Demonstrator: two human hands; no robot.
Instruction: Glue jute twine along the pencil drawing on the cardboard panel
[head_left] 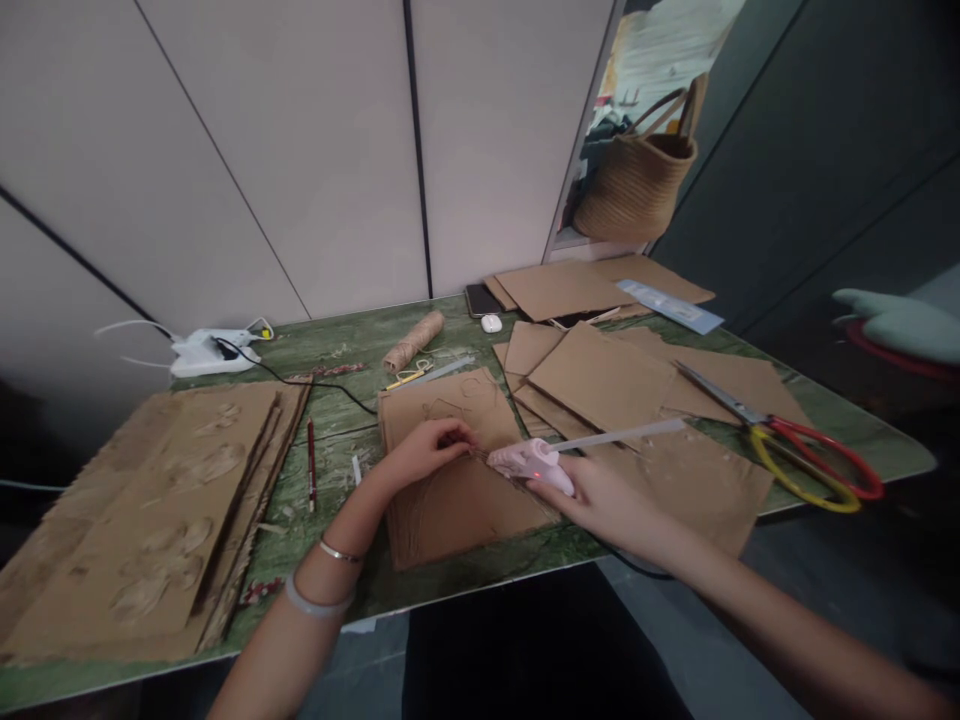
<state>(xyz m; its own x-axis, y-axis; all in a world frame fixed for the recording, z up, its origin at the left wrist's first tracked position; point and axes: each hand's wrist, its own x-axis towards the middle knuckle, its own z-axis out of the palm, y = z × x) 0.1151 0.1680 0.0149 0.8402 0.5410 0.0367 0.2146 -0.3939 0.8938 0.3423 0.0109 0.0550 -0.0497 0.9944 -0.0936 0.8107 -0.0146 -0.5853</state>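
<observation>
My right hand [600, 498] grips a pink hot glue gun [529, 462] with a white glue stick [626, 434] sticking out behind it; the nozzle points left at a brown cardboard sheet [450, 500] lying in front of me. My left hand [427, 450] rests on that sheet, fingers curled and pinched at a small spot right by the nozzle. What the fingers pinch is too small to make out. Two bracelets sit on my left wrist.
A thick cardboard stack [150, 510] lies at the left, with a red pencil [310, 464] beside it. More cardboard pieces [607, 380] and large red-and-yellow scissors [795, 445] lie at the right. A twine roll [412, 342], white power strip [214, 352], phone and woven basket [637, 180] sit farther back on the green table [337, 400].
</observation>
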